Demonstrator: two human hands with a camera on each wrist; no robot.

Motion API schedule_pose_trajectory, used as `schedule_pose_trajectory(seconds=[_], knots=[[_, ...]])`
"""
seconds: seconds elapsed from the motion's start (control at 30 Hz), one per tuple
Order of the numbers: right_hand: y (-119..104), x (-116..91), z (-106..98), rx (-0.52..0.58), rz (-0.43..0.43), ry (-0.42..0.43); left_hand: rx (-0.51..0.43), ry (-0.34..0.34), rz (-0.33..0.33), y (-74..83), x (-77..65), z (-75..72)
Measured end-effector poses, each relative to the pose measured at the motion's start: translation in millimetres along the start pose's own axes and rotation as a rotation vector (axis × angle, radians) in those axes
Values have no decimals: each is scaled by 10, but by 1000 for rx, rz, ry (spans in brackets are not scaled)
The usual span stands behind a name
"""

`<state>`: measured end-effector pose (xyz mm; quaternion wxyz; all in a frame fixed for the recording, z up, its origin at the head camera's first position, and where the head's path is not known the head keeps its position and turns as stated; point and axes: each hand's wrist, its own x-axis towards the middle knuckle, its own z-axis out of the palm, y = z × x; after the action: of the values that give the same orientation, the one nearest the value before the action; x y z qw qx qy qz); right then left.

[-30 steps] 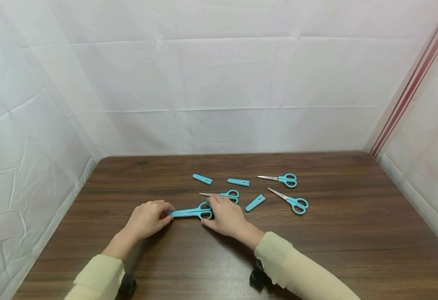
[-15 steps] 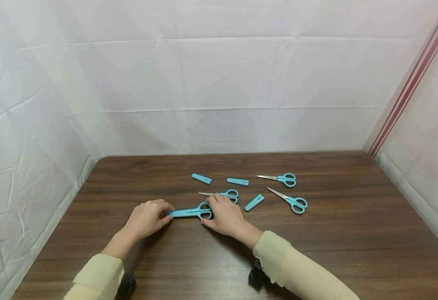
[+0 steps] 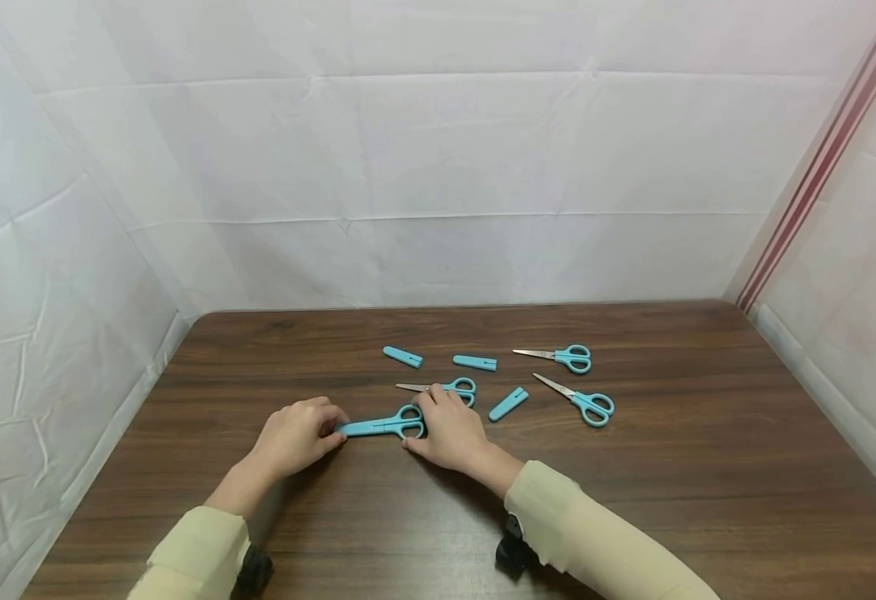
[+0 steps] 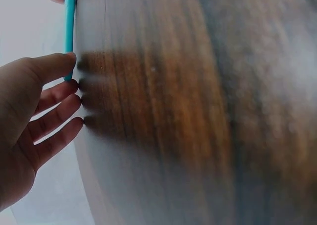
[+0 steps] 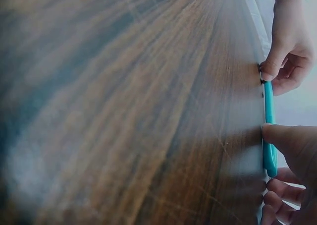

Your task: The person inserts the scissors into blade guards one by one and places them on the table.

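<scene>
A pair of light blue scissors [image 3: 385,426] lies flat on the table, its blades covered by a blue sheath. At the sheath's tip, my left hand [image 3: 292,437] pinches it between thumb and fingers. My right hand [image 3: 454,432] holds the handle loops from the other end, thumb on the near side and fingers on the far side. Both wrist views show the scissors edge-on as a thin blue strip [image 4: 70,31]. Just behind my right fingers lies a second pair of scissors [image 3: 463,387] with bare blades, its handle partly hidden by them.
Three loose blue sheaths lie beyond and beside the hands: one at the left [image 3: 403,357], a middle sheath [image 3: 475,362] and a slanted sheath [image 3: 508,404]. Farther right are two uncovered scissors, the back pair [image 3: 574,358] and the nearer pair [image 3: 593,408]. White sheeting [image 3: 453,167] surrounds the wooden table [image 3: 693,483].
</scene>
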<state>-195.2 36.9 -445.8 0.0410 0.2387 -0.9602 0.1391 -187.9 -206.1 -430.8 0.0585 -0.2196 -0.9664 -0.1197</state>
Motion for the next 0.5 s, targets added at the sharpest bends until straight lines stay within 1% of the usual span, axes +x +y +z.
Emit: schedule_pose_trajectory(seconds=[0.23,0.5], knots=[[6,-3,-7,9,-4,4,7,7,9,1,8,9],[6,-1,-4,0,-12,9,7,14,4,-4,23,21]])
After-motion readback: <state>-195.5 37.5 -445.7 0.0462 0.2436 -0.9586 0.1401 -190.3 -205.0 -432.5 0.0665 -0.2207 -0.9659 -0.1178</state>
